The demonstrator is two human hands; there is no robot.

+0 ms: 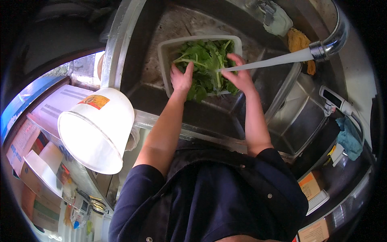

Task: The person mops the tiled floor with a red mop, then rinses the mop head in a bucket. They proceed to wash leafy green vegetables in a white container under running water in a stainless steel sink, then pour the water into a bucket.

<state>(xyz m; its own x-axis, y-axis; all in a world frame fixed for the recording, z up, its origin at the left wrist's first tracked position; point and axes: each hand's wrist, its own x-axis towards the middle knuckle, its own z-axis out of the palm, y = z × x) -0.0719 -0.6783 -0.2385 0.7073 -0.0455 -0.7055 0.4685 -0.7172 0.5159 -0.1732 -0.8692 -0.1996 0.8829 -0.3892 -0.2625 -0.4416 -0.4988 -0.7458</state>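
Note:
Leafy greens with pale stems (208,60) fill a white rectangular plastic tub (164,69) standing in a dark metal sink (154,99). At the tub's left side, my left hand (181,77) has its thumb apart from its fingers and touches the edge of the leaves; whether it grips any is unclear. My right hand (239,74) is at the right side of the greens, fingers spread around some stems, its hold partly hidden by water. A stream of water (269,63) runs from the chrome faucet (320,50) across my right hand onto the leaves.
A white plastic bucket (99,130) lies tilted left of the sink. A second basin (296,112) adjoins on the right. Yellow (299,45) and blue cloths (349,139) hang or lie along the right, near a white handheld device (335,98). Cardboard boxes (310,186) sit lower right.

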